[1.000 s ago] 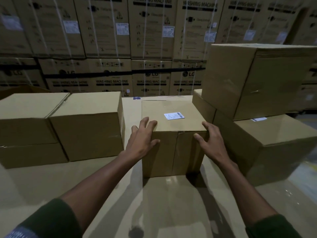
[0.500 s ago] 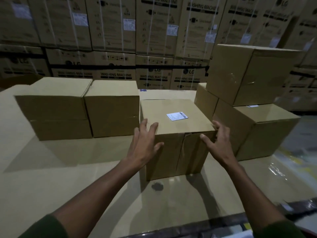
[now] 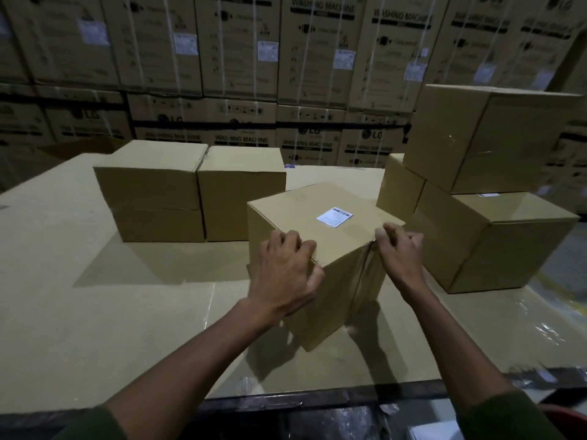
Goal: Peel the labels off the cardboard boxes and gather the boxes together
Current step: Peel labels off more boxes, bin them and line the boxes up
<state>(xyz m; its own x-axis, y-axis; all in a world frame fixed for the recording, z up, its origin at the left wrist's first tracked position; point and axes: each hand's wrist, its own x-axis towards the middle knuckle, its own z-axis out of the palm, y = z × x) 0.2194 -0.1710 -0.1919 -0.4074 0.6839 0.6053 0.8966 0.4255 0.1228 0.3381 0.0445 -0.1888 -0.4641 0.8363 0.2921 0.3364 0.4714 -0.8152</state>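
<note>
Gripping labelled box (image 3: 320, 230), both hands.

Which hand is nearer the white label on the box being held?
Right. The right hand grips the box at its top edge just below and right of the white label; the left hand grips the near corner, farther from it.

Left of the left hand (image 3: 284, 274) the surface (image 3: 95, 312) lies open toward the near edge. Beyond it two boxes (image 3: 190, 192) block the way (side by side, touching). Just right of the right hand (image 3: 400, 252) a stack of boxes (image 3: 482, 198) closes that side, leaving a narrow gap.
</note>
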